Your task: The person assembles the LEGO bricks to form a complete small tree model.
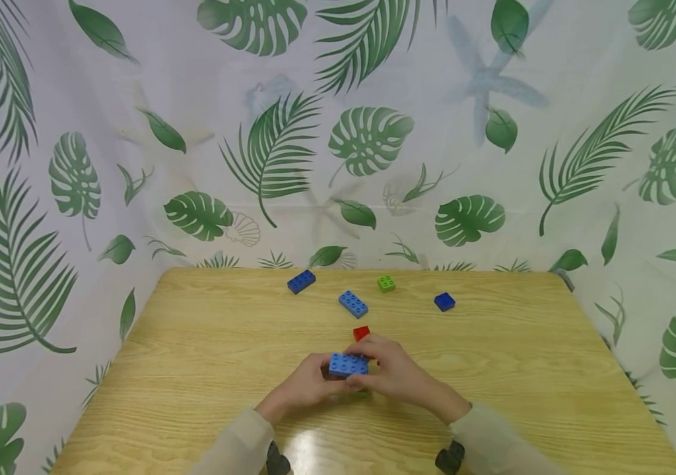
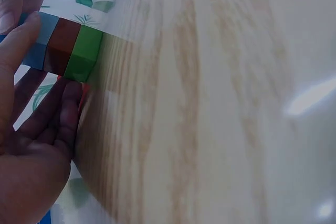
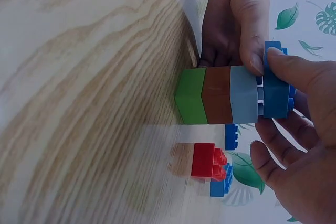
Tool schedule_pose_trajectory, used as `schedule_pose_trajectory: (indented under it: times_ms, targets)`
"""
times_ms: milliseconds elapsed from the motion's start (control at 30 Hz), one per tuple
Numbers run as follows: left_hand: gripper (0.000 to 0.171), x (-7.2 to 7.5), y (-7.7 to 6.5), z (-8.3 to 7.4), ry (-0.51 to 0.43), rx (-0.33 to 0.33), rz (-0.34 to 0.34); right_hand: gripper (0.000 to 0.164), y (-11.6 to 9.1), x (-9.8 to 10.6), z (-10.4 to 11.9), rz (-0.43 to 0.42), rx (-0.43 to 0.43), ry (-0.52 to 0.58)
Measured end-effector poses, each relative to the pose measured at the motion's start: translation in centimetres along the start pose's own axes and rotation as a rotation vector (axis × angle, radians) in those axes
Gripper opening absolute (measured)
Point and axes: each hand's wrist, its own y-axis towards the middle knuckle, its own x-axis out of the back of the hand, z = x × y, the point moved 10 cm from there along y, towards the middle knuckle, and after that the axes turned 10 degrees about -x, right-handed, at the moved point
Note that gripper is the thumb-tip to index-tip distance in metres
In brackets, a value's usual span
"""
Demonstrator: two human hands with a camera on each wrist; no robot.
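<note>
In the head view my right hand [image 1: 400,375] grips a blue brick [image 1: 342,364] between thumb and fingers, studs up. The right wrist view shows that blue brick directly over a stack, with a narrow gap where studs show. From the bottom, the stack has a green brick [image 3: 190,97], a brown brick [image 3: 217,95] and a light blue brick [image 3: 244,98]. My left hand [image 1: 308,382] holds this stack from the other side, thumb tip at the light blue brick. The stack's base is close over the table.
On the wooden table [image 1: 207,343], just beyond my hands, lies a red brick [image 1: 361,332]. Farther back are a blue brick [image 1: 353,304], a dark blue brick [image 1: 302,282], a small green brick [image 1: 386,284] and a small dark blue brick [image 1: 444,301]. Leaf-patterned cloth [image 1: 296,244] hangs behind.
</note>
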Motion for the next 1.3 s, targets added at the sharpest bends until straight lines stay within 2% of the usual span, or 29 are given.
schedule_pose_trajectory:
  times_ms: [300, 467, 667, 867, 1133, 1300]
  targets:
    - [0.035, 0.3, 0.1, 0.0, 0.025, 0.018, -0.026, 0.04, -0.2, -0.3, 0.3, -0.029, 0.029, -0.011]
    - [0.041, 0.6, 0.1, -0.5, 0.03, 0.02, -0.051, 0.041, -0.3, -0.1, 0.0, -0.054, -0.008, 0.019]
    - [0.046, 1.0, -0.1, -0.8, 0.105, 0.051, -0.084, 0.042, -0.5, -0.2, -0.3, -0.061, -0.056, 0.032]
    - [0.042, 1.5, -0.4, -1.1, 0.138, 0.07, -0.107, 0.043, -0.8, 0.0, -0.3, -0.091, -0.05, 0.049]
    - [0.034, 1.6, 0.0, -2.2, 0.229, 0.088, -0.021, 0.047, -1.2, 0.1, -1.8, -0.063, -0.119, 0.022]
    - [0.03, 1.7, 0.1, -2.8, 0.253, 0.101, 0.023, 0.04, -1.6, 0.1, -2.1, -0.058, -0.082, 0.045]
